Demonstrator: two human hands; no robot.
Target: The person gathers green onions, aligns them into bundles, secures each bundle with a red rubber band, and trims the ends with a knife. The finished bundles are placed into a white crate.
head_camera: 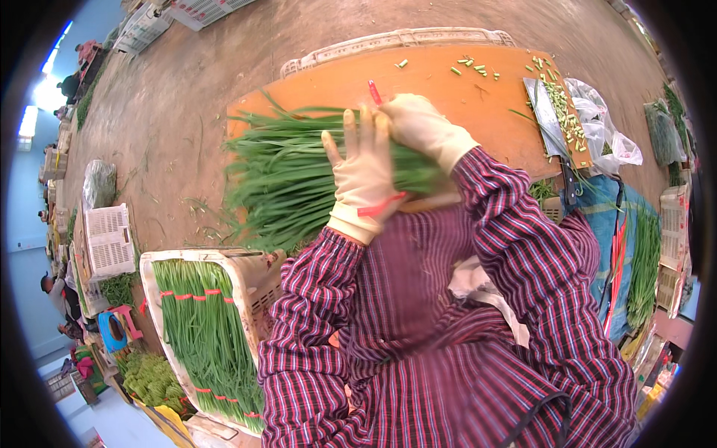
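Observation:
A thick bundle of long green leafy stalks, like garlic chives (291, 173), lies across an orange board (347, 73). My left hand (364, 168), in a pale rubber glove, lies on top of the bundle with its fingers spread, and a red tape strip (382, 206) sticks to the glove near the wrist. My right hand (423, 126), also gloved, is at the far side of the bundle with its fingers bent; another red strip (374, 92) stands up by its fingertips. Whether it grips the strip or stalks is unclear. A cleaver (543, 120) rests at the board's right among cut stalk ends (566, 117).
At the lower left stands a white crate (147, 269) of bundles bound with red tape. Clear plastic bags (602, 123) and a blue sack (605, 207) are at the right. White crates (109, 241) stand farther left, and several people are in the distance.

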